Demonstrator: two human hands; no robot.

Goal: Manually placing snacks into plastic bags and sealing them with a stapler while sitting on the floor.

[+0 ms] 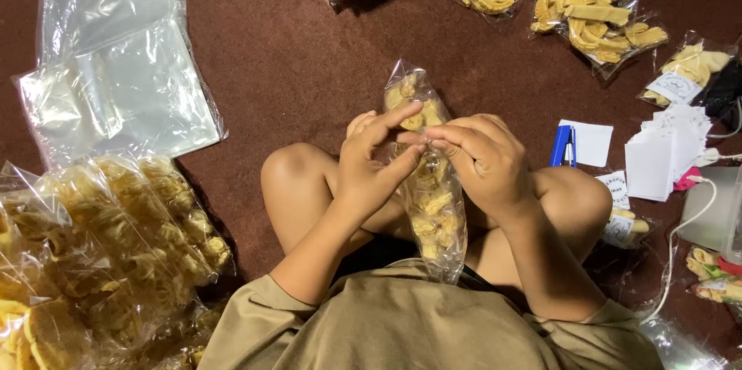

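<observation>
A narrow clear plastic bag of yellow crackers (430,200) lies lengthwise over my lap, its open top pointing away from me. My left hand (369,165) pinches the bag near its middle from the left. My right hand (483,161) pinches the same spot from the right, and the fingertips of the two hands meet over the plastic. My bare knees show on either side of the bag.
A stack of empty clear bags (116,61) lies at the upper left. Filled cracker bags (108,254) are piled at the lower left, with more (595,14) at the upper right. A blue stapler (563,146), white paper labels (665,153) and a white cable (680,238) sit to the right on the dark red carpet.
</observation>
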